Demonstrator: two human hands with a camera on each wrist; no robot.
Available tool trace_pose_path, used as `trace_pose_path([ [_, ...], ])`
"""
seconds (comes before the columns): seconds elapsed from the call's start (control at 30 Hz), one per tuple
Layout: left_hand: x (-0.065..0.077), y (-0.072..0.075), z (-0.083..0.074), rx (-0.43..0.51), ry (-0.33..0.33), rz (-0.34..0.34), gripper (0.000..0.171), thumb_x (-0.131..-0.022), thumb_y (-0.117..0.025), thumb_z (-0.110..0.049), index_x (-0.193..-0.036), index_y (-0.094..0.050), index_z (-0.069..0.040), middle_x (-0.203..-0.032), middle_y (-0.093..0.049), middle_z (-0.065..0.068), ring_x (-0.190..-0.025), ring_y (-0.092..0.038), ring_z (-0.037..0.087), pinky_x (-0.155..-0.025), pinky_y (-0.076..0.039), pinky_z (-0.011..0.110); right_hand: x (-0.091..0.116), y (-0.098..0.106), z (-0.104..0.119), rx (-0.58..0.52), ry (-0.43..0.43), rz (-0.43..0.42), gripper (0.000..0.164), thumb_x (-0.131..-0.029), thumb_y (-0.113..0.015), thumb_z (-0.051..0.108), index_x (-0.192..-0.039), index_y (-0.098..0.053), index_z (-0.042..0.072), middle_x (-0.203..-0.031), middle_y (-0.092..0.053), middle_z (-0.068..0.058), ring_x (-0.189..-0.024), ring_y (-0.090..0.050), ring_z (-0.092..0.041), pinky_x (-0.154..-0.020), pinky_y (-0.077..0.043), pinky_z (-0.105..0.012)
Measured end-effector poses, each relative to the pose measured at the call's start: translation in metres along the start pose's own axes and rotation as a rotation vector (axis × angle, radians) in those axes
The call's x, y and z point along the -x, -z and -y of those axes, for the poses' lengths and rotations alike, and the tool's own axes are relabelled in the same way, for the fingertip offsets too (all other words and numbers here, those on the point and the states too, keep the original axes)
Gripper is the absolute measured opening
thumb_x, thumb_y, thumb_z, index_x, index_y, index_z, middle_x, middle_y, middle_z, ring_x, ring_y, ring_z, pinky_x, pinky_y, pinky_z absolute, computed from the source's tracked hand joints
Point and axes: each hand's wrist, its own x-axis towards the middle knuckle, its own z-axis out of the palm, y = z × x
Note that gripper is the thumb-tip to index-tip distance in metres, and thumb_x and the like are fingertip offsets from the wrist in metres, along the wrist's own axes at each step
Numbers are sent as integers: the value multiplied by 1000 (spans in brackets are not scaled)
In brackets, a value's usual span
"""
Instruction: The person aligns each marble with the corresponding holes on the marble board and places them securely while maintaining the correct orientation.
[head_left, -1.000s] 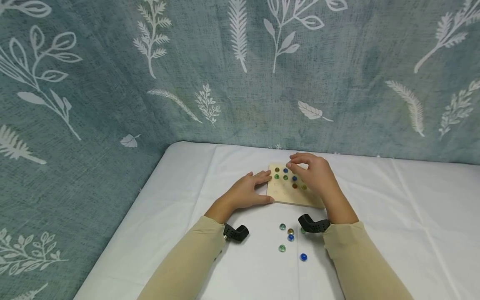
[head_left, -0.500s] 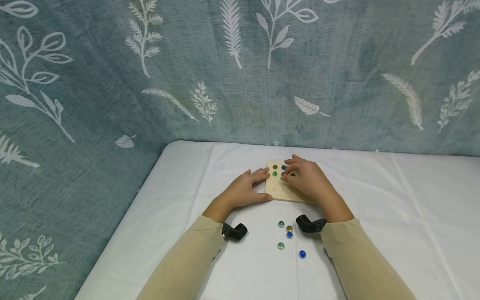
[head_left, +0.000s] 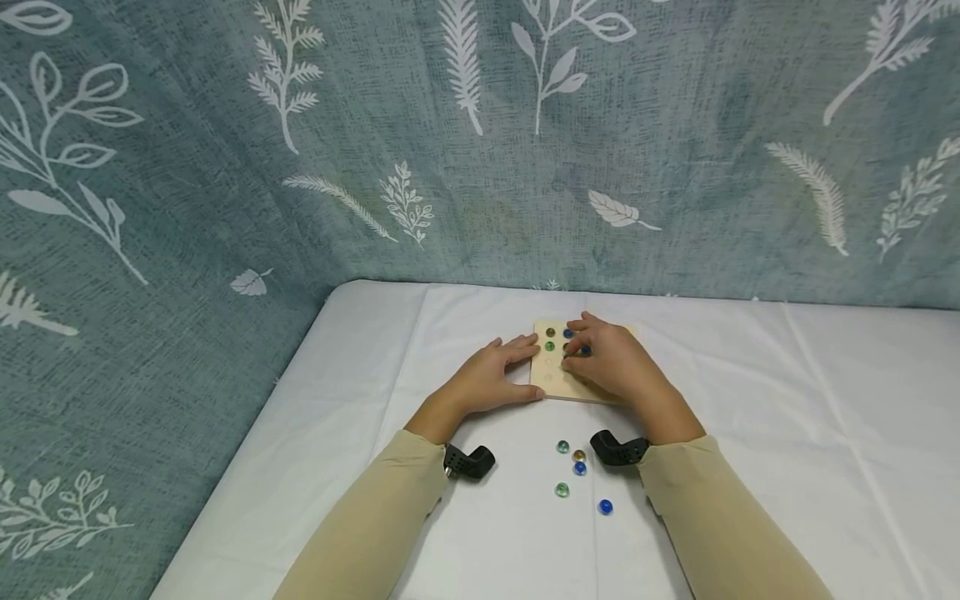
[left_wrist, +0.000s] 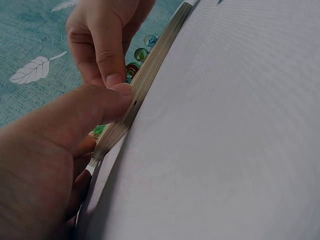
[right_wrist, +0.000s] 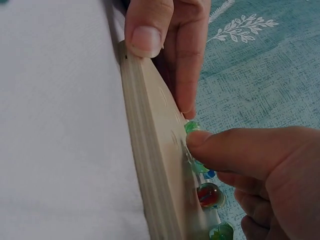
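Observation:
A pale wooden board [head_left: 558, 388] with shallow hollows lies near the table's far edge. My left hand [head_left: 487, 382] holds it steady, with straight fingers along its left side and the thumb on its front left corner. Over the board, my right hand [head_left: 611, 354] pinches a marble low against the surface; thumb and fingers mostly hide it. An amber marble [head_left: 551, 332], a blue marble [head_left: 567, 332] and a green marble [head_left: 550, 346] sit in the hollows. The right wrist view shows a red-brown marble [right_wrist: 210, 195] seated on the board beside the right thumb.
Several loose marbles lie on the white cloth in front of the board, among them a green marble [head_left: 562, 490] and a blue marble [head_left: 606, 507]. Black wrist cameras hang below both sleeves. A leaf-patterned curtain [head_left: 480, 208] stands behind the table.
My right hand has come down from the back row of the board towards its front left, and has barely moved in the last half second. My left hand has stayed at the board's edge.

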Motion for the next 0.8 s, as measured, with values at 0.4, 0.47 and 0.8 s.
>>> trace_pose_path([
  [0.4, -1, -1, 1, 1, -1, -2, 78, -82, -74, -52, -149, -46, -23, -159, -30, -15, -151, -22, 25, -124, -20, 42, -1, -1, -1, 26, -4, 8, 21, -86, -77, 24, -101, -77, 8, -151, -46, -12, -149, -24, -34, -117, -28, -59],
  [0.47, -1, -1, 2, 2, -4, -2, 78, -82, -74, -52, -149, -46, -23, -159, -29, -15, -151, -22, 23, -124, -20, 42, 0, 0, -1, 29, -4, 11, 23, -86, -77, 24, -102, -77, 8, -151, -46, -13, -149, -24, -34, -117, -27, -59],
  [0.8, -2, -1, 2, -9, 3, -5, 79, -81, -76, -52, -149, -47, -22, -159, -31, -14, -150, -23, 22, -124, -19, 41, 8, 19, 5, -27, -81, -27, 25, -91, -71, 27, -107, -76, 9, -153, -45, -8, -148, -27, -34, -118, -26, -58],
])
